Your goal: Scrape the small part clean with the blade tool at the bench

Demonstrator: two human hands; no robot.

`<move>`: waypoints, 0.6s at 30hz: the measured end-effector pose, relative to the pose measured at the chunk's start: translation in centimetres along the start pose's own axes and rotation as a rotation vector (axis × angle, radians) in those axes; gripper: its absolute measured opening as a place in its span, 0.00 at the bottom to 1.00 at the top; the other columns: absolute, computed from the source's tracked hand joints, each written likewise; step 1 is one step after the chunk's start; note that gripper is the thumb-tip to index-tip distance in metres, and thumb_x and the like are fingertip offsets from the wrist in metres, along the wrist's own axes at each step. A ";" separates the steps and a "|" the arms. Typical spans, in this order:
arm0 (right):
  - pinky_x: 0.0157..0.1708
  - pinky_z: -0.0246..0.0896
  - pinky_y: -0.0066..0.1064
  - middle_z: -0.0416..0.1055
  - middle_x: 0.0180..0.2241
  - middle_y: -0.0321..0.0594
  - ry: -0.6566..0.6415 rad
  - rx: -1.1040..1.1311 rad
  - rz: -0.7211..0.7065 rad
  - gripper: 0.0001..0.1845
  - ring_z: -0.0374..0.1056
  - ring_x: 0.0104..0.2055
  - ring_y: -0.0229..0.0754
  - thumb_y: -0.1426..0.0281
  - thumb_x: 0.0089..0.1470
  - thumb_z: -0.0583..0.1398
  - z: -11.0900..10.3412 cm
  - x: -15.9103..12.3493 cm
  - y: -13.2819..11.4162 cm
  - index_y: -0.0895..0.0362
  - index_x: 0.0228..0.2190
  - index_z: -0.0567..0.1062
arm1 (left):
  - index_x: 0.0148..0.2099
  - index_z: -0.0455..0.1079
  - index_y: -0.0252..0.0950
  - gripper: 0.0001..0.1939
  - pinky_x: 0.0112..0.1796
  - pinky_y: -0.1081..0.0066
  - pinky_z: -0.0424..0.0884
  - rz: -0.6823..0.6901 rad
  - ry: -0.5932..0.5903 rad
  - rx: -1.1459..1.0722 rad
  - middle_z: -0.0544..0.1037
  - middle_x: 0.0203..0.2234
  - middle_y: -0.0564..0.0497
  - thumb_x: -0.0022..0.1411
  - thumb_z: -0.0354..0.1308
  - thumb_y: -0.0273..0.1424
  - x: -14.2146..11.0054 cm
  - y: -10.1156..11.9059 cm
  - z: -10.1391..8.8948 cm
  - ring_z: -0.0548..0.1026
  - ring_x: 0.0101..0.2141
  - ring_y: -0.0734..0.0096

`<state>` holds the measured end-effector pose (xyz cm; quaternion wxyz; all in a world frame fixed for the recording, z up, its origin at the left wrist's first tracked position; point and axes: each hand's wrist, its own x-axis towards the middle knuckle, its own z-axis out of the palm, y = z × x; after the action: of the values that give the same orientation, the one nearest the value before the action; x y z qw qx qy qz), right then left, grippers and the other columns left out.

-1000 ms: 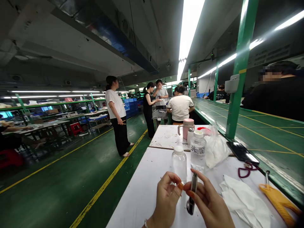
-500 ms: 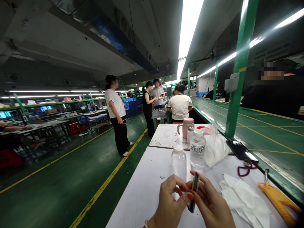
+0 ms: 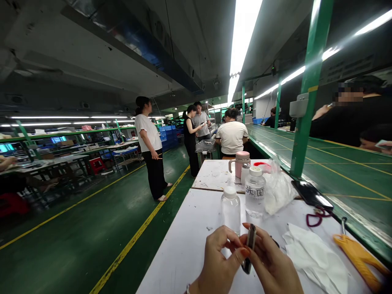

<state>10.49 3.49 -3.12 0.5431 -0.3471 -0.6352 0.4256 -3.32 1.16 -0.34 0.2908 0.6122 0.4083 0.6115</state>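
A white desk (image 3: 180,253), crowded at its far end

Two clear plastic bottles (image 3: 230,210), a pink mug (image 3: 239,163), a plastic bag (image 3: 278,192), a phone (image 3: 311,195), scissors (image 3: 317,217), white wipes (image 3: 315,257) and a yellow tool (image 3: 358,257) lie on it.

A factory assembly floor; long green-topped workbenches (image 3: 343,171), yellow-lined green flooring (image 3: 76,220) and stacked blue crates (image 3: 168,136) under strip lights (image 3: 241,41)

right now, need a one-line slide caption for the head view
Right hand grips a small dark tool, left hand close beside

The head-worn camera looks forward and down along the white bench (image 3: 183,253), right above the left hand (image 3: 222,261) and right hand (image 3: 272,261), close at the frame's lower edge, with the green floor (image 3: 92,232) receding far beyond
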 end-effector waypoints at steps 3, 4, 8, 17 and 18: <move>0.40 0.76 0.31 0.78 0.44 0.46 0.020 -0.025 -0.017 0.25 0.78 0.43 0.48 0.52 0.59 0.59 0.2 -0.1 0.0 0.52 0.53 0.69 | 0.30 0.70 0.34 0.15 0.33 0.71 0.67 0.014 -0.004 -0.008 0.73 0.27 0.48 0.61 0.63 0.40 0.0 0.1 0.0 0.69 0.29 0.71; 0.40 0.76 0.31 0.78 0.44 0.46 0.024 -0.032 -0.022 0.26 0.78 0.43 0.49 0.52 0.59 0.58 0.3 -0.2 0.0 0.52 0.53 0.69 | 0.30 0.70 0.34 0.15 0.33 0.71 0.67 0.018 -0.006 -0.011 0.73 0.27 0.48 0.61 0.63 0.40 0.0 0.1 0.0 0.69 0.29 0.71; 0.38 0.77 0.31 0.79 0.44 0.46 0.023 -0.046 -0.022 0.26 0.78 0.43 0.50 0.51 0.59 0.58 0.4 -0.3 0.1 0.52 0.53 0.70 | 0.30 0.70 0.34 0.15 0.33 0.71 0.67 0.027 -0.010 -0.019 0.73 0.27 0.48 0.61 0.63 0.40 -0.1 0.1 0.0 0.69 0.29 0.70; 0.40 0.76 0.30 0.78 0.47 0.46 0.029 0.008 0.002 0.23 0.78 0.45 0.49 0.55 0.58 0.61 0.0 -0.1 0.0 0.51 0.52 0.71 | 0.30 0.70 0.34 0.14 0.33 0.71 0.67 0.038 -0.007 -0.015 0.73 0.27 0.48 0.61 0.64 0.38 -0.1 0.0 -0.1 0.70 0.30 0.71; 0.43 0.76 0.31 0.77 0.48 0.46 0.030 0.010 0.007 0.23 0.77 0.47 0.50 0.55 0.58 0.61 -0.2 0.0 0.0 0.51 0.52 0.71 | 0.30 0.70 0.34 0.13 0.34 0.71 0.67 0.037 -0.007 -0.013 0.73 0.28 0.48 0.61 0.63 0.38 -0.1 0.0 -0.1 0.70 0.30 0.71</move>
<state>10.68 3.52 -3.11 0.5527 -0.3530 -0.6237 0.4253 -3.37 1.08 -0.36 0.2848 0.6198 0.3921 0.6173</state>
